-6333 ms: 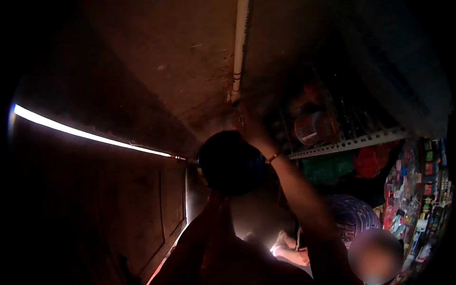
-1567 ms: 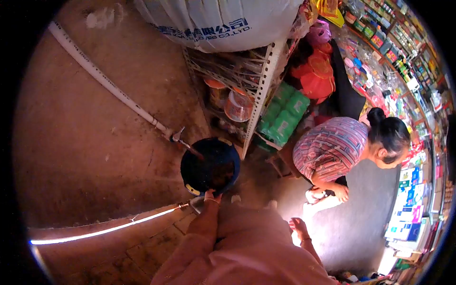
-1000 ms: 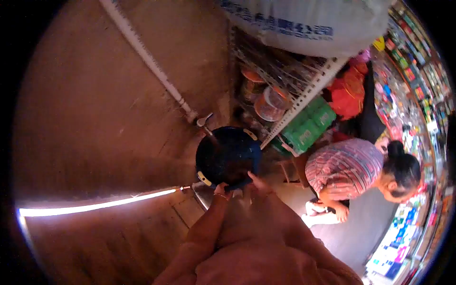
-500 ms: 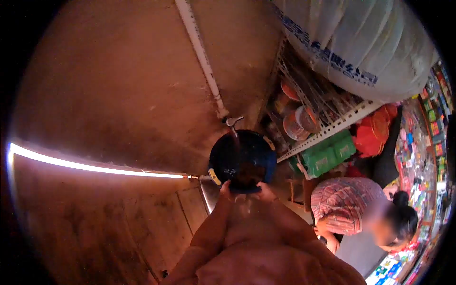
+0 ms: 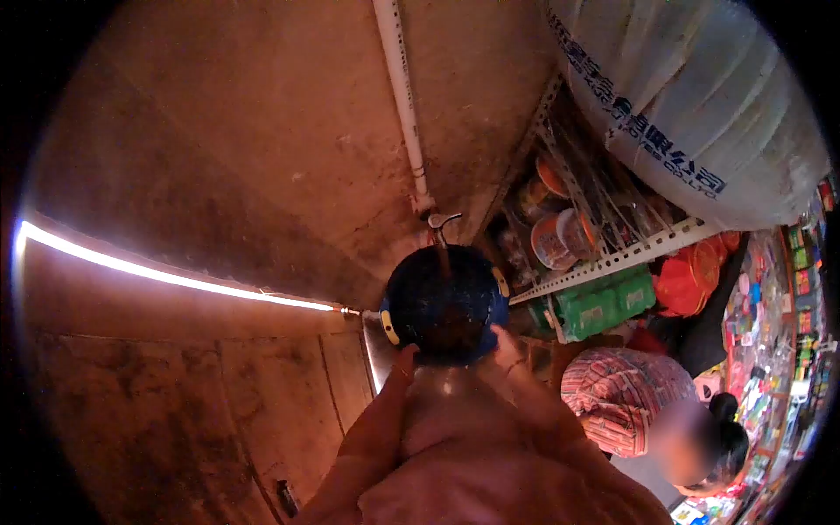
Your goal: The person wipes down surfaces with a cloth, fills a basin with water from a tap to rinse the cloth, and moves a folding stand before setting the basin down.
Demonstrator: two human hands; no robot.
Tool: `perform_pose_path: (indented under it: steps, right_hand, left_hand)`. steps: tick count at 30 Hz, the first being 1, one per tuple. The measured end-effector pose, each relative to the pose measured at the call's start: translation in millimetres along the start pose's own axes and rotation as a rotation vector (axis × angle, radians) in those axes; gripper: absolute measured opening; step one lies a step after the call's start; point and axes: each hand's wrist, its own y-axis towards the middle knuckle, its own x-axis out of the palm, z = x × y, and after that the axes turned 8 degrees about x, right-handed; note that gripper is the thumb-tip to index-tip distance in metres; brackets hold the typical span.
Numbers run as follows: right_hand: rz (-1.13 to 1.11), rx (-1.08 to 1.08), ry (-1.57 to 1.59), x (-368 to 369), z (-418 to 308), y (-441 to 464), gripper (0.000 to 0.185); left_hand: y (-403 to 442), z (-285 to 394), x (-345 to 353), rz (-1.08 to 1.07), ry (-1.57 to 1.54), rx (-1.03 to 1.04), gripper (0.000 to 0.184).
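A dark blue basin with yellow handle patches sits under a metal tap at the lower end of a white pipe. Water runs from the tap into the basin. My left hand grips the near left part of the rim, and its fingers are partly hidden below it. My right hand holds the near right part of the rim, with the thumb on top. The basin's inside is dark, with liquid in it.
Right of the basin stands a perforated metal rack holding tubs, with a big white sack above. Green packs and a red bag lie below. A person in a patterned top sits at the lower right.
My right hand has come from the side onto the basin's rim, and lately shifted farther up its right side. The view has turned, and the scene is brighter than in the earliest frame.
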Motion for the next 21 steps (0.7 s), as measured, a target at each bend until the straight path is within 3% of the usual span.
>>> perform_pose_path:
  steps: [1,2,3,4,7,10,13,16,18,21]
  right_hand:
    - [0.030,-0.216,-0.136,14,-23,-9,0.018]
    - [0.057,-0.431,-0.273,46,-56,-38,0.020]
    - [0.195,-0.263,-0.407,96,-91,-87,0.035]
    - [0.018,-0.272,-0.515,82,-108,-65,0.028]
    - [0.027,-0.180,-0.754,102,-133,-46,0.038]
    - [0.022,-0.123,-0.989,120,-144,-29,0.036]
    - [-0.003,-0.142,-1.021,133,-145,-22,0.036]
    - [-0.067,-0.123,-1.051,140,-146,-8,0.035]
    - [-0.111,-0.106,-1.062,133,-151,-7,0.037]
    - [-0.075,-0.089,-1.075,126,-165,24,0.039]
  left_hand:
    - [-9,13,2,-0.012,0.213,0.075,0.031]
    - [-14,30,7,0.088,0.023,0.004,0.029]
    - [-18,38,8,0.190,-0.169,-0.070,0.028]
    - [-19,31,0,0.201,-0.174,-0.074,0.028]
    - [-17,13,-18,0.062,0.323,0.277,0.039]
    - [-16,6,-15,0.066,0.196,0.292,0.040]
    - [-13,15,-14,0.098,0.374,0.174,0.042]
    - [-10,29,-7,0.214,0.201,-0.048,0.041]
    - [-6,30,3,0.311,-0.299,-0.054,0.036]
    - [-1,64,4,0.325,-0.264,-0.168,0.028]
